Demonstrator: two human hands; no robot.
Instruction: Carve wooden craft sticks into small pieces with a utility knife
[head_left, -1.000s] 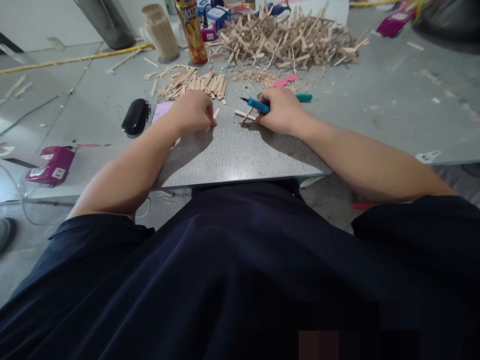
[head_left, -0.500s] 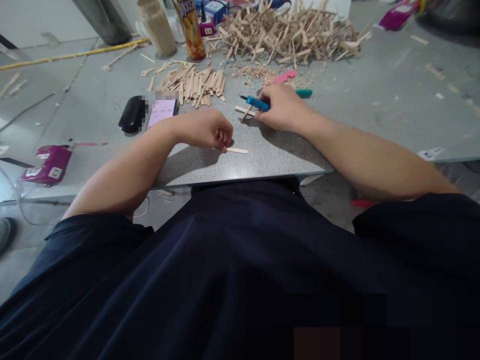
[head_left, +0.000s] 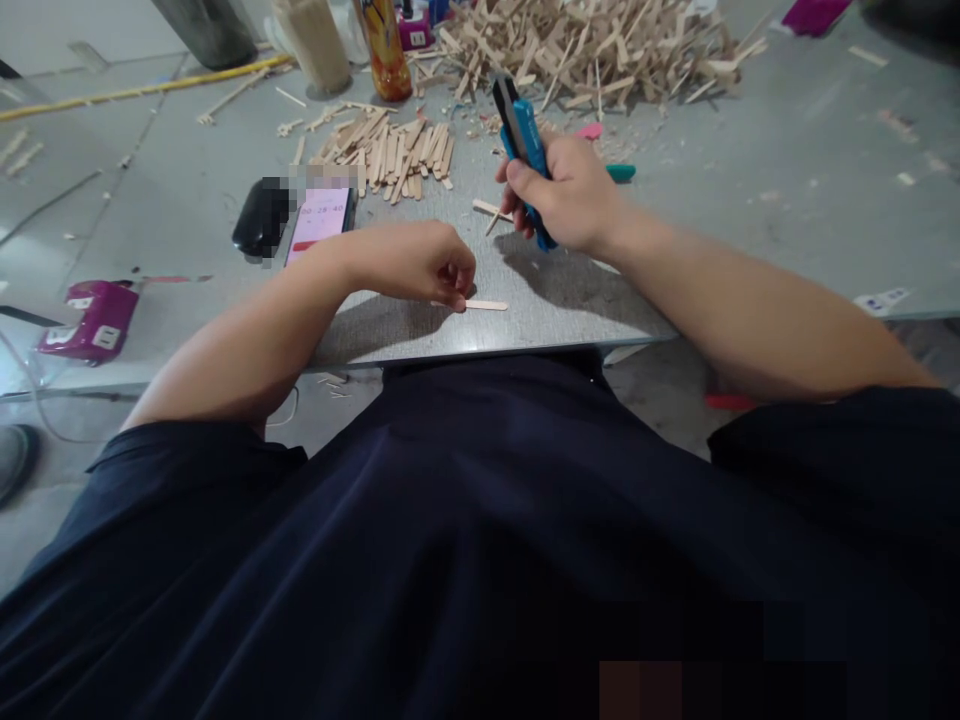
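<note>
My left hand point(head_left: 431, 268) is low over the table near its front edge, its fingertips pinching a flat wooden craft stick point(head_left: 487, 306) against the surface. In my right hand point(head_left: 568, 195) is a blue utility knife point(head_left: 534, 150), raised above the table with its tip pointing up and away from me. Behind the knife hand, two small crossed wooden pieces point(head_left: 491, 208) lie on the table. A pile of craft sticks point(head_left: 394, 158) sits beyond my left hand.
A large heap of wooden pieces point(head_left: 600, 55) covers the back middle. Left of it stand a bottle point(head_left: 388, 60) and a jar point(head_left: 315, 50). Near my left forearm lie a phone point(head_left: 322, 215), a black case point(head_left: 259, 220) and a purple device point(head_left: 94, 320). A green handle point(head_left: 621, 173) lies by my right wrist.
My right hand has picked up the utility knife from the table and turned it upright. My left hand stays on the craft stick, both slightly further right in view.
</note>
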